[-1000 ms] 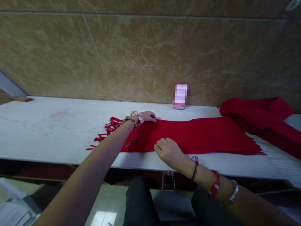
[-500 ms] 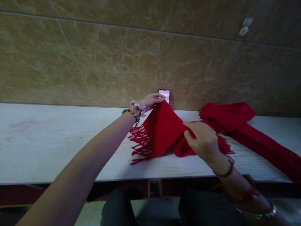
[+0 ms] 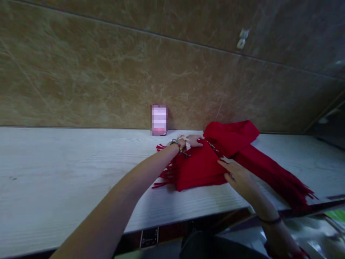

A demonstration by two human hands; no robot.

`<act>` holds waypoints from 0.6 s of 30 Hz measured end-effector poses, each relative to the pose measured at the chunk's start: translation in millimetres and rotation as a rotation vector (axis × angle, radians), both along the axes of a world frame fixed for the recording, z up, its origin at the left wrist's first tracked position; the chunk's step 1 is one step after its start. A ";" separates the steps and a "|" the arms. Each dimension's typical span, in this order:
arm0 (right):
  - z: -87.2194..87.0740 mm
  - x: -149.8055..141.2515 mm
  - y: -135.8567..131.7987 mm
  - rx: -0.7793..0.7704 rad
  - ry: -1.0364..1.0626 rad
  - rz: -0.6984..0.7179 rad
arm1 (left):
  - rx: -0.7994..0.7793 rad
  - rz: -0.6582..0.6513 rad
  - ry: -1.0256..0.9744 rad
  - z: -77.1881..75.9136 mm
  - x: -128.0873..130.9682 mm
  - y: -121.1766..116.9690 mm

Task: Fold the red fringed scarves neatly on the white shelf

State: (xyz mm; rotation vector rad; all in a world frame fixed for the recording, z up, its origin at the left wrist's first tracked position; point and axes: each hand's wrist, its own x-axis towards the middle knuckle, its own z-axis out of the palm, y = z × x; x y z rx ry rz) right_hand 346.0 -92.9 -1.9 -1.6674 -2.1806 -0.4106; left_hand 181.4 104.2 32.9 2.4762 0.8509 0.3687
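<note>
A red fringed scarf [image 3: 201, 165] lies folded into a flat layered pad on the white table, its tassels pointing left. My left hand [image 3: 196, 140] rests on the pad's far edge, fingers spread on the cloth. At the pad's right edge is my right hand [image 3: 238, 177], its index finger stretched over the fabric and the thumb apart. Neither hand grips the cloth. Just behind and to the right lies a second length of red fringed cloth [image 3: 231, 138], loosely bent, its tail running towards the front right.
A phone [image 3: 159, 120] with a lit screen leans against the marbled tile wall [image 3: 107, 72]. The white table [image 3: 67, 172] runs along this wall. Below its front edge a dark device with a screen [image 3: 149, 237] shows. A small white fitting [image 3: 242, 39] is on the wall.
The raised red corner of the scarf has come down flat, and both hands have let go of it. My view has turned to the right.
</note>
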 end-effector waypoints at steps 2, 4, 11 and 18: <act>1.9 -4.2 1.3 0.015 -0.013 0.000 | 0.048 0.021 0.022 -2.7 -13.3 -4.0; 3.9 -6.7 2.3 0.014 -0.019 0.036 | 0.118 0.051 0.036 -2.4 -29.8 -15.5; 2.7 -3.5 1.8 -0.007 0.002 0.062 | 0.416 -0.134 0.151 -5.8 -84.4 -95.5; 4.4 -3.3 3.0 -0.068 -0.004 0.073 | 0.390 -0.236 0.408 -2.4 -97.4 -125.2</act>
